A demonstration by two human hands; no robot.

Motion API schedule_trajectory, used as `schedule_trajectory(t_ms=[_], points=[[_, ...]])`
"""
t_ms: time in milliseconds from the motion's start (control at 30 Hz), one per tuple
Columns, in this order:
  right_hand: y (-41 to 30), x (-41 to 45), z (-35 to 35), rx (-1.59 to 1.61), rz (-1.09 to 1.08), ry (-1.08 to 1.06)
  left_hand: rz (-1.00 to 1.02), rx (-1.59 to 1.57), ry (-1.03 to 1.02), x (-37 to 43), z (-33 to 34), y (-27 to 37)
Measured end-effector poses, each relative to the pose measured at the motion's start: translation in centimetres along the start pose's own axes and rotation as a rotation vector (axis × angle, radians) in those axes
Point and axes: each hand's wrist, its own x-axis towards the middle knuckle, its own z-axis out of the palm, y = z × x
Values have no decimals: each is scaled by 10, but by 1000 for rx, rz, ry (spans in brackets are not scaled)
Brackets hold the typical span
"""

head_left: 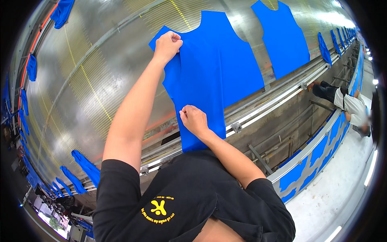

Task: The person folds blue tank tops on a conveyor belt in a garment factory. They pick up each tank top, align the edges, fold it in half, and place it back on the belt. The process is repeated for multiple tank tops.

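Note:
A blue fabric garment panel, cut with a curved neckline, lies partly flat on the metal printing table. Near its left shoulder corner, my left hand pinches the cloth between thumb and fingers. My right hand grips the panel's left edge lower down, close to my body. Between the hands the cloth is raised in long lengthwise folds, and its lower end hangs over the table's near rail towards my black shirt. The panel's right part rests flat.
Another blue panel lies flat to the right. Several blue pieces hang along the table edges, one being this draped piece. A metal clamp sits on the rail. Across the aisle, a person stands beside another long table.

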Motion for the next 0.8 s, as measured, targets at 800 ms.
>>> schedule_trajectory(t_ms=[800], points=[[-1, 3, -2, -7, -10, -11, -17, -47, -41, 2, -3, -5]])
